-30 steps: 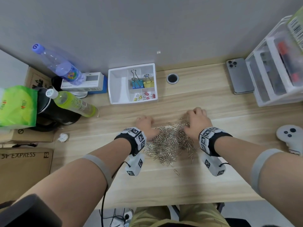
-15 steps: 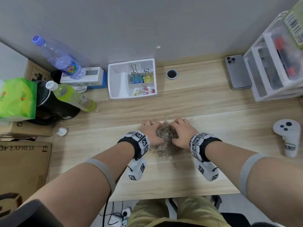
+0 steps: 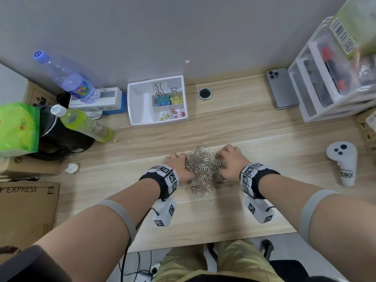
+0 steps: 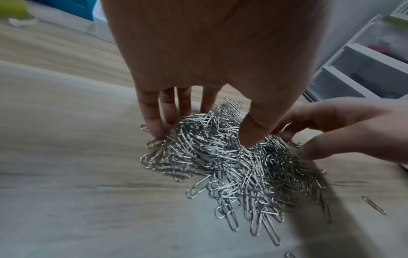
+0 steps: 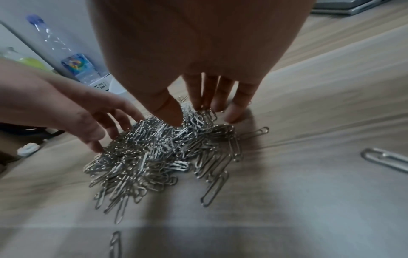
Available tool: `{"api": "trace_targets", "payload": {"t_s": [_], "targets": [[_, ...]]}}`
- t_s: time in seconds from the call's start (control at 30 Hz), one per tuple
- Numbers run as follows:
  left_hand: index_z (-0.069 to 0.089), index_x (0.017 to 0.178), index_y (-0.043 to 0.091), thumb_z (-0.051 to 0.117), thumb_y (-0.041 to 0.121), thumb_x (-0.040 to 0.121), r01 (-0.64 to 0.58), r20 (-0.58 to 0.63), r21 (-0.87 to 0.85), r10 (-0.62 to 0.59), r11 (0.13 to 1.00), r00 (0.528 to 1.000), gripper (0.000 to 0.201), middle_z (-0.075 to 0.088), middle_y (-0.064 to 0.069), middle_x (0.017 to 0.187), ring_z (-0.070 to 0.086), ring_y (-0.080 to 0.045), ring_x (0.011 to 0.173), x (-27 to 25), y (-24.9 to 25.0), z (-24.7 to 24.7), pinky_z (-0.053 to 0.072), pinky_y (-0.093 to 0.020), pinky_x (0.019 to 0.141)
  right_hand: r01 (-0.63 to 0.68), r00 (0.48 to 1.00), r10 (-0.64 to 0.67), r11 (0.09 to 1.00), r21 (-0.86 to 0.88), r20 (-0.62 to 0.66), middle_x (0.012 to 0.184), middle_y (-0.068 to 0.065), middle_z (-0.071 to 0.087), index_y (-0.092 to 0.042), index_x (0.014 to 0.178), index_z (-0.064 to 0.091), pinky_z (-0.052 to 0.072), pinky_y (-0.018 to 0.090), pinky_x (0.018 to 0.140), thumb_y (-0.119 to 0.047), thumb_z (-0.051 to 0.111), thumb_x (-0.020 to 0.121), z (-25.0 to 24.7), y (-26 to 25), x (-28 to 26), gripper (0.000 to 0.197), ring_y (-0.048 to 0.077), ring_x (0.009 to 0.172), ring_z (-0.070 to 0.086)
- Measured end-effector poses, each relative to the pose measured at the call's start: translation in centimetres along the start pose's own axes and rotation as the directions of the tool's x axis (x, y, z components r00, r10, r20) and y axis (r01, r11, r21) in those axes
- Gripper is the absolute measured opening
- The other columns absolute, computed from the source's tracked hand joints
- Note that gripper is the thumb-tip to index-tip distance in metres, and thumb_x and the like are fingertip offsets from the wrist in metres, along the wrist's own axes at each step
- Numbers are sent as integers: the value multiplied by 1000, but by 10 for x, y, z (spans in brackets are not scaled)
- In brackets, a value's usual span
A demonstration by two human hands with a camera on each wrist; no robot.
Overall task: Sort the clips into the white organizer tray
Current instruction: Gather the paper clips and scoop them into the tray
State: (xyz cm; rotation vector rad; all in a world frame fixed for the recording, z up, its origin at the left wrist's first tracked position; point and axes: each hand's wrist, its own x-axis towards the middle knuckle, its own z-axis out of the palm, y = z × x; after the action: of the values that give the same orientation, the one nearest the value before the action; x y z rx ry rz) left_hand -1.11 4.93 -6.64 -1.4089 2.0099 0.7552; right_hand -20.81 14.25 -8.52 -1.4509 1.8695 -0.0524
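A heap of paper clips (image 3: pixel 204 167) lay at the centre of the frame on the surface (image 3: pixel 254 127), with the left hand (image 3: pixel 180 164) against its left side and the right hand (image 3: pixel 231 162) against its right. One stray clip (image 3: pixel 212 202) sat just below the heap. The organizer tray (image 3: pixel 140 102) stood above the heap, against the wall, with binder clips (image 3: pixel 162 99) in its right-hand compartments. A phone (image 3: pixel 281 89) lay at upper right, a controller (image 3: pixel 343 162) at right.
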Motion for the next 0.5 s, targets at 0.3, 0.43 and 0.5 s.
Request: {"api": "trace_targets", "payload": {"t_s": [0.3,0.43,0.5], "targets": [[42,134,16,70,38,72,31,-33,1,-31,1000,999,72,49,-10,127,53,-27,112,-3,-6,-18,53,-41,91,-217,971,221,975,50,-92,128,11,50,-10,134,48,46,37,96,-22,61,81,-35,43,-20,55,30,112,55],[29,138,5,66,22,81,164,28,-106,-161,981,986,70,59,-5,88,59,-16,70,-7,-20,-21,52,-28,53,-337,935,349,928,-161,54,110,11,60,-12,123,43,52,35,75,-38,70,75,-51,63,-36,61,30,91,61],[13,146,2,70,20,79,236,85,-113,-227,965,970,89,62,-6,90,65,-19,77,-10,-25,-17,57,-30,63,-340,911,386,902,-265,145,96,7,59,-13,112,40,55,35,66,-42,82,59,-51,66,-42,74,26,79,62]]}}
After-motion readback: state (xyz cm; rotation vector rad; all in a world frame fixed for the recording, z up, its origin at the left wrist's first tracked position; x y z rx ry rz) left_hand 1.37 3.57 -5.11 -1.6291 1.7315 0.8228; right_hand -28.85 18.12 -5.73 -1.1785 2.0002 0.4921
